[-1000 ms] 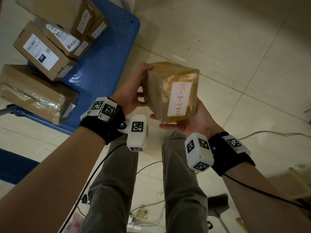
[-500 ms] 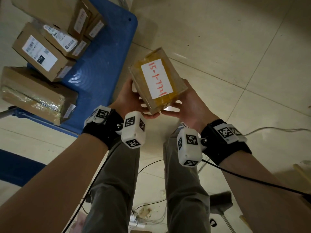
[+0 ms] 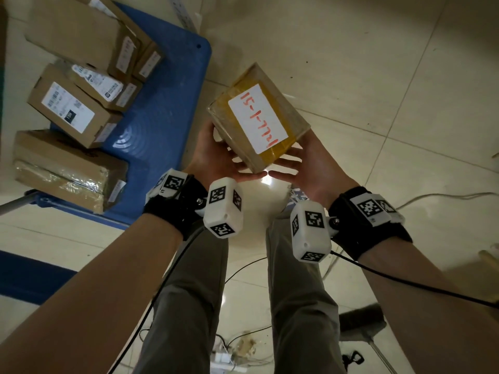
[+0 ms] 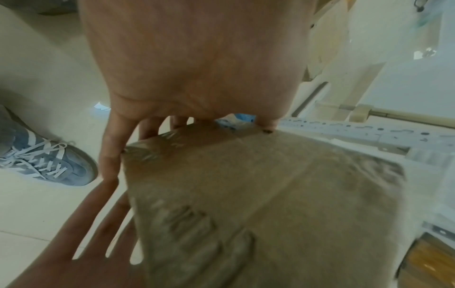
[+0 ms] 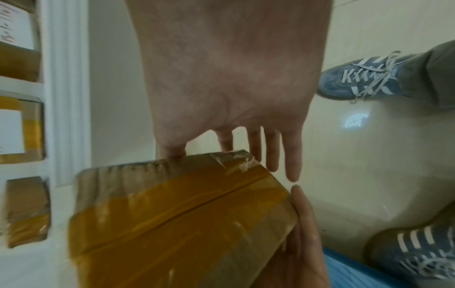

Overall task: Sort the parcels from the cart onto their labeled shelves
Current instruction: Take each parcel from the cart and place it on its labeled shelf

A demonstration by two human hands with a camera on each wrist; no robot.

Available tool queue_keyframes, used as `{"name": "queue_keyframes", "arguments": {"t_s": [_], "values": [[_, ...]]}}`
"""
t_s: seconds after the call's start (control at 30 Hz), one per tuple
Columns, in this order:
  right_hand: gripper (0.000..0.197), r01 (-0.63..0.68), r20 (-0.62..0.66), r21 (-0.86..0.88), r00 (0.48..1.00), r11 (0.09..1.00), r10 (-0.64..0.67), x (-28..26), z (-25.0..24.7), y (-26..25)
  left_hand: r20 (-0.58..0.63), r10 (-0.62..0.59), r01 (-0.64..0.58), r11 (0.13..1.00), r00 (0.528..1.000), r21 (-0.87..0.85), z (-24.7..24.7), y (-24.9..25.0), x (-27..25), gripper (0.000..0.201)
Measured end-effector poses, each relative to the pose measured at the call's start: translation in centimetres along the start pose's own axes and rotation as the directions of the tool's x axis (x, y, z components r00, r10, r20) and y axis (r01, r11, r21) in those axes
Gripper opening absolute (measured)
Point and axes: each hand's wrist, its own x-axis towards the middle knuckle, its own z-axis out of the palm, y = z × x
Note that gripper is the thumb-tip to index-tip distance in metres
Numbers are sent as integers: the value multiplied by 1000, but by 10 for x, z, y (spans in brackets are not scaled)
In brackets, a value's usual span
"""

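Cardboard parcel (image 3: 259, 118) label-up, long axis tilted fwd-left, cradled betw. flat-fingered left hand (image 3: 216, 155) & right hand (image 3: 310, 163).

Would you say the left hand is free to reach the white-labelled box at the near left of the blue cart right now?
Probably not yet: the left hand and right hand together cradle the yellow-taped parcel. The white-labelled box lies uncovered on the blue cart, so only the parcel is in the way.

Left hand (image 4: 197, 64) fingers (image 4: 109, 148) against blurred, seemingly cardboard parcel (image 4: 258, 204).
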Motion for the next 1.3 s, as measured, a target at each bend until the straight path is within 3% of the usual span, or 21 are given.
{"name": "queue_keyframes", "arguments": {"t_s": [0.03, 0.13, 0.23, 0.33, 0.4, 0.47, 0.57, 0.67, 0.77, 0.87, 1.0, 1.07, 1.17, 1.27, 1.3], "values": [[45, -28, -9, -16, 1000, 999, 27, -4, -1, -3, 82, -26, 33, 995, 996, -92, -1, -1, 1, 66], [72, -119, 18, 2, 993, 993, 119, -17, -4, -13, -3, 49, -49, 986, 999, -159, 10, -2, 1, 69], [78, -161, 152, 74, 977, 984, 149, -36, -8, -24, -8, 154, -153, 978, 988, -143, 29, -2, -5, 62], [86, -185, 305, 174, 944, 967, 126, -55, -12, -38, 68, 220, -208, 967, 973, -146, 44, 7, -10, 43], [86, -161, 352, 222, 933, 962, 75, -67, -14, -50, 129, 257, -242, 963, 958, -117, 59, 16, -16, 47], [83, -108, 332, 233, 943, 967, 26, -78, -16, -64, 159, 280, -273, 960, 947, -69, 72, 28, -21, 53], [68, -12, 268, 261, 961, 965, -61, -91, -21, -83, 226, 318, -338, 939, 921, 59, 95, 44, -33, 47], [57, 90, 235, 275, 959, 957, -157, -101, -30, -102, 213, 343, -379, 910, 915, 166, 114, 57, -40, 49], [52, 184, 222, 296, 941, 937, -255, -108, -39, -117, 214, 377, -418, 887, 901, 196, 133, 68, -46, 50], [51, 282, 191, 363, 911, 888, -367, -110, -46, -132, 189, 425, -459, 864, 885, 209, 152, 76, -51, 30], [58, 402, 92, 466, 864, 788, -495, -108, -63, -156, 221, 463, -509, 822, 858, 255, 185, 91, -56, 34], [54, 440, 56, 522, 837, 731, -544, -107, -72, -171, 253, 513, -571, 764, 820, 301, 208, 104, -59, 38], [43, 485, 5, 582, 800, 653, -599, -107, -86, -192, 306, 622, -690, 607, 721, 394, 248, 126, -63, 41], [44, 483, -28, 639, 792, 598, -610, -106, -101, -207, 362, 715, -788, 440, 597, 431, 294, 150, -58, 22], [45, 479, -31, 649, 793, 592, -608, -105, -105, -210, 403, 738, -812, 333, 541, 480, 308, 160, -53, 13]]}}
